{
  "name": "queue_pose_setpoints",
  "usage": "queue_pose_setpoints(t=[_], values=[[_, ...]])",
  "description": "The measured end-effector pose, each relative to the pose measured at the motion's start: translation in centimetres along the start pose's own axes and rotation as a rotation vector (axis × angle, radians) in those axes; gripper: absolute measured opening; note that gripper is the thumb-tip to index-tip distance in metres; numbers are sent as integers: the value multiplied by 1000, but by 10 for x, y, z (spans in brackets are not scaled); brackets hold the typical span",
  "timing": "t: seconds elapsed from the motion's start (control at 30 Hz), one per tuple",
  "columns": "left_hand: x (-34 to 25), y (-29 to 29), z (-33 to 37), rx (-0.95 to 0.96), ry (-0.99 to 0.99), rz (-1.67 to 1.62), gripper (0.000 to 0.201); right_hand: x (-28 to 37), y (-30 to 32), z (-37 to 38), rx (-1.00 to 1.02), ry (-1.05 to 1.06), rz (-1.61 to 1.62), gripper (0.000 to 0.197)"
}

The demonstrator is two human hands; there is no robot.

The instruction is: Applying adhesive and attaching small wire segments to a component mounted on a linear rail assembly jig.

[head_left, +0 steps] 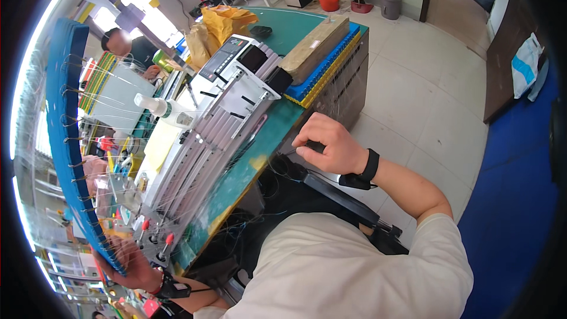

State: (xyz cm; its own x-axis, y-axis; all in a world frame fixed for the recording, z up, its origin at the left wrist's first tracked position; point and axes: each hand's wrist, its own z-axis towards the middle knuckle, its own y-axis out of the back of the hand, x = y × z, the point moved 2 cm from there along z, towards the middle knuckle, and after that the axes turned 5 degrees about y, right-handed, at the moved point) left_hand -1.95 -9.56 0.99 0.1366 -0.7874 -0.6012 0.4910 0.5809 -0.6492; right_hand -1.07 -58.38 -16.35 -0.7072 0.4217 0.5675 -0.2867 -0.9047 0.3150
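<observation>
A long blue strip, probably foam, rises steeply at the far left, with a row of thin wires or threads along its edge. At its lower end my left hand is closed around it. My right hand hovers over the table's near right edge with its fingers curled. A dark patch shows inside that curl; I cannot make out what it is. Between the hands lies a grey-white machine with metal rails, a control panel and red-tipped levers. A white spray bottle lies on it.
On the green-topped table are yellow bags, a wooden block and stacked blue and yellow strips. A black chair armrest is beside me. Another person sits across. A red bucket stands beyond.
</observation>
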Motion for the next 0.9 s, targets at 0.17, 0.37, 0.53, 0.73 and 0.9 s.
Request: queue_pose_setpoints(t=[0.17, 0.37, 0.53, 0.73, 0.9], values=[[-2, 8, -3, -134, -99, 54, 30, 6, -12, 3, 3, 63, -115, 9], [2, 3, -3, -88, -58, 86, 31, 16, -11, 16, -55, 197, -271, 11], [4, -2, -5, -98, -65, 121, 33, 21, -13, 11, 57, 194, -330, 12], [7, 2, -3, -98, -39, 38, 36, 16, -29, 3, -56, 263, -434, 19], [4, 3, -3, -101, -19, 16, 36, 14, -37, 2, -66, 318, -531, 16]])
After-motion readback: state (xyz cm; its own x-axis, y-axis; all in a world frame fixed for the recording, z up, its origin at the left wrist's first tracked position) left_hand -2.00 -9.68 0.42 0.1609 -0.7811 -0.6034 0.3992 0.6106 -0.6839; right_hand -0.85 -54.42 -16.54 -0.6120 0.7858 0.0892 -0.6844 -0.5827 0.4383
